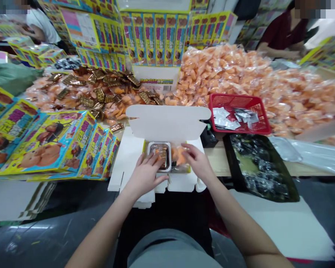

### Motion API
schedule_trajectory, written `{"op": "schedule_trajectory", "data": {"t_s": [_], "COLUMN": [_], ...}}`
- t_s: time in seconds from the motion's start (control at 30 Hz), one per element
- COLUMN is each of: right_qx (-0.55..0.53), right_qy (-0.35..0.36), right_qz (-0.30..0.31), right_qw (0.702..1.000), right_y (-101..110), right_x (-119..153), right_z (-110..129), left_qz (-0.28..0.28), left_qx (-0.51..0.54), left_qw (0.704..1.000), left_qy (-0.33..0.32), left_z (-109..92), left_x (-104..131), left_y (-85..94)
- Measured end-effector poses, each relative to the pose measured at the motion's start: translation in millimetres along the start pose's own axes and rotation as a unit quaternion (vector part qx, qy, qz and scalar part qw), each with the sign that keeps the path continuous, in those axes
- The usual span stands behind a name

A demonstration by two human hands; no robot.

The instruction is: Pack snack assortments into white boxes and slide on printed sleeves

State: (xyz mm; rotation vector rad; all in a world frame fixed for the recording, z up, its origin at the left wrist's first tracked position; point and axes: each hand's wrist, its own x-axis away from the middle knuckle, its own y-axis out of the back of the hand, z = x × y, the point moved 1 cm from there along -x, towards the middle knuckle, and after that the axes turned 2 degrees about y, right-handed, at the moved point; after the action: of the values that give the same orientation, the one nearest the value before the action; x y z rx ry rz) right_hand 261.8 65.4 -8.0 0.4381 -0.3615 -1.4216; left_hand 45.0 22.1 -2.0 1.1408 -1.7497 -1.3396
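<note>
An open white carton with its lid raised lies in front of me on a stack of flat white card. In its left half sits a small silver-rimmed tray with a brown-gold packet inside. My left hand rests on the tray and packet, fingers spread. A clear bag of orange pieces, slightly blurred, is in the carton's right half. My right hand has bent fingers on this bag at the carton's right edge; its fingertips are partly hidden.
Printed yellow-blue boxes stand at the left. Brown-gold packets and bagged orange pieces are heaped behind. A red basket holds small sachets. A dark tray holds black bagged parts. Two people work farther back.
</note>
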Motion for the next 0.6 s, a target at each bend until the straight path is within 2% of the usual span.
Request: {"op": "schedule_trajectory", "data": {"t_s": [0.07, 0.13, 0.2, 0.27, 0.33, 0.37, 0.4, 0.43, 0.47, 0.5, 0.53, 0.6], "right_qx": [0.151, 0.255, 0.282, 0.263, 0.222, 0.196, 0.167, 0.140, 0.118, 0.102, 0.092, 0.093], "right_qy": [0.069, 0.131, 0.169, 0.202, 0.208, 0.188, 0.155, 0.117, 0.083, 0.058, 0.045, 0.048], "right_qz": [-0.016, -0.065, -0.081, -0.028, 0.034, 0.031, -0.006, -0.062, -0.120, -0.158, -0.157, -0.056], "right_qw": [0.986, 0.956, 0.941, 0.943, 0.952, 0.962, 0.974, 0.981, 0.982, 0.980, 0.982, 0.993], "right_y": [-9, -13, -12, -7, 5, 15, 27, 41, 55, 68, 78, 88], "right_x": [0, 3, 10, 18, 21, 18, 12, 2, -11, -26, -42, -70], "right_z": [3, 5, 3, -3, -11, -16, -19, -22, -23, -23, -20, -7], "left_qz": [0.009, 0.011, 0.009, -0.006, -0.095, -0.163, -0.240, -0.291, -0.318, -0.308, -0.265, -0.181], "left_qx": [-0.007, -0.011, 0.000, 0.037, 0.099, 0.127, 0.151, 0.162, 0.164, 0.171, 0.170, 0.154], "left_qw": [1.000, 1.000, 1.000, 0.999, 0.990, 0.977, 0.954, 0.934, 0.922, 0.923, 0.935, 0.958], "left_qy": [-0.003, -0.004, -0.009, -0.016, 0.018, 0.053, 0.095, 0.131, 0.151, 0.157, 0.161, 0.163], "left_z": [-3, -6, -7, 0, 19, 33, 49, 65, 80, 93, 104, 113], "left_x": [2, 5, 5, 5, 0, -4, -9, -16, -25, -35, -46, -65], "left_y": [-3.0, -7.5, -11.0, -10.1, -0.5, 7.7, 17.8, 28.6, 39.7, 49.9, 58.6, 69.9]}}
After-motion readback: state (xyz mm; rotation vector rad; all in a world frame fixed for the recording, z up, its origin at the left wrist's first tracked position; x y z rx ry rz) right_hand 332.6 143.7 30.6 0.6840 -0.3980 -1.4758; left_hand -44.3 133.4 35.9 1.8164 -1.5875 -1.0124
